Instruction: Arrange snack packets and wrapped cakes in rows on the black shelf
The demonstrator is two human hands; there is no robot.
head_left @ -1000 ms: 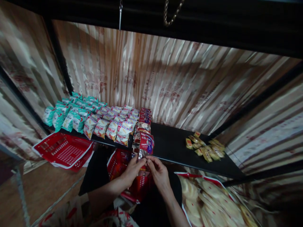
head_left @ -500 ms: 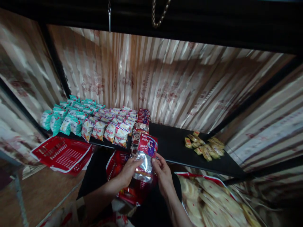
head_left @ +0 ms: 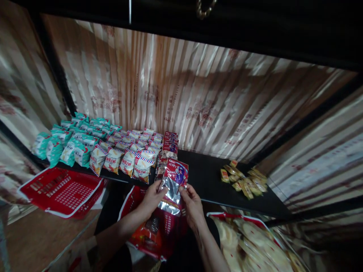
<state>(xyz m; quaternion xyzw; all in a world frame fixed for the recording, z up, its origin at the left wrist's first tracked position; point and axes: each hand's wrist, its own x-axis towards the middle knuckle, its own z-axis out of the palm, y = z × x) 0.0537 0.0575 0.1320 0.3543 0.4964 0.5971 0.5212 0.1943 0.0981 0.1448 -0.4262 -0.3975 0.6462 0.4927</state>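
Both hands hold one red-and-silver packet (head_left: 173, 181). The left hand (head_left: 151, 198) pinches its left edge and the right hand (head_left: 193, 206) its right edge, thumbs on the face. The packet is tilted, printed red part uppermost, and in view overlaps the front edge of the black shelf (head_left: 198, 173); whether it touches the shelf cannot be told.

Edges and room: the shelf's front edge runs down to the right. Directly behind the packet, a row of red packets (head_left: 170, 145) reaches back towards the curtain (head_left: 204, 102). To its left, striped bags (head_left: 127, 156) stand close against the row, with teal bags (head_left: 81, 141) beyond, near the shelf's left end. To the right, a broad stretch of black surface shows between the row and a loose group of yellow packets (head_left: 245, 181), which lies well apart from the right hand. A dark beam (head_left: 255, 37) crosses above.

Containers: a red basket (head_left: 124, 206) sits below the hands, partly hidden by the forearms; an orange-red packet (head_left: 150, 234) lies in it. A second red basket (head_left: 66, 192), at left, shows its slotted inside. At right, a red-rimmed container (head_left: 241, 216) holds pale, rounded packs (head_left: 255, 245).
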